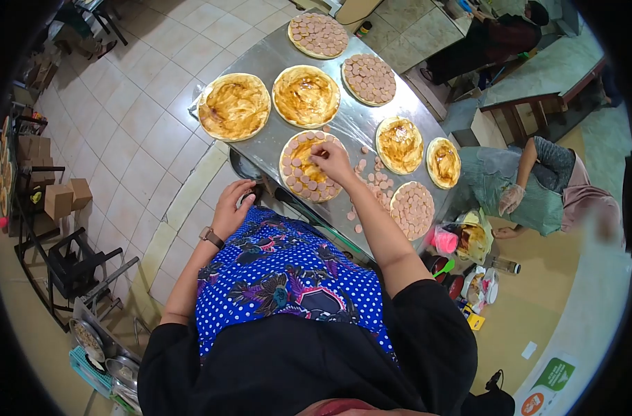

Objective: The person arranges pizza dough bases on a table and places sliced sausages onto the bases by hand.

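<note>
On the metal table [257, 154], a round flat dough [305, 149] with brown sauce is partly covered by pink sausage slices. Over its upper right part is my right hand [330, 163], its fingers pinched together; what they hold, if anything, is too small to make out. My left hand [234, 206], with a watch at the wrist, rests near the table's front edge beside the blue apron [274, 260], fingers apart and holding nothing. Loose sausage slices [378, 186] lie scattered right of the dough.
Sauced doughs [234, 107] and slice-covered ones [318, 35] stand around the table. A pink container [445, 240] and a green spatula [443, 268] are at the right. A co-worker's gloved hand [511, 199] is beyond the right end. Black stools [77, 263] stand at left.
</note>
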The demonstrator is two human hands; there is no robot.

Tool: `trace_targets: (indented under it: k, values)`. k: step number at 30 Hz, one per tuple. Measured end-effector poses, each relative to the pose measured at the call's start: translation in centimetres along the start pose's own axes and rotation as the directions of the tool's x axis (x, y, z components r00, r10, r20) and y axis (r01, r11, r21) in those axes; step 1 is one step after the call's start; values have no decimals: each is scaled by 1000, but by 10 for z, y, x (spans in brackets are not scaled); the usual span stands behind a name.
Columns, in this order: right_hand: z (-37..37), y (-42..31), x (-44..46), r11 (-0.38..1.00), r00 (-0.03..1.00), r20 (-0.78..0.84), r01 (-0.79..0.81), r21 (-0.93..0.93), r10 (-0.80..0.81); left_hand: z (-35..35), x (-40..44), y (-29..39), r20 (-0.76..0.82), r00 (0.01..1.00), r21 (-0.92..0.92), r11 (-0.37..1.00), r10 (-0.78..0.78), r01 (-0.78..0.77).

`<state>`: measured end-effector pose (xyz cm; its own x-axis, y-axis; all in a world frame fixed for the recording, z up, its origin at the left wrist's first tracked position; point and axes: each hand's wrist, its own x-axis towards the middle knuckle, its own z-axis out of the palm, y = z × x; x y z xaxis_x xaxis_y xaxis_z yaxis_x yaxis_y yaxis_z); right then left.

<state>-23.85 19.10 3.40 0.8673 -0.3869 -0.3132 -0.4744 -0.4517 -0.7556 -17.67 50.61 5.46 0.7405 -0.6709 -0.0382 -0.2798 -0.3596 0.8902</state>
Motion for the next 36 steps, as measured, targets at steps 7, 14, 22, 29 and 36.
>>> trace_targets:
  k: [7,14,22,29,36]
  values:
    - [28,-4,27,964,967,58,253,-80,-249,-5,-8,-3,-52,998,0,999,-38,38]
    - [27,-6,29,948,957,-60,273,-164,-285,-5,-11,-6,-71,997,21,999,-36,38]
    - [14,-7,31,979,994,-94,44,-200,-64,-4,-6,-7,-56,998,-1,999,-42,42]
    - [23,-3,21,920,960,-124,197,-340,-252,-5,-6,-8,-57,998,24,999,-21,23]
    - [26,-3,-6,767,865,111,487,-417,-489,-3,-5,-13,-41,999,20,1000,-17,17]
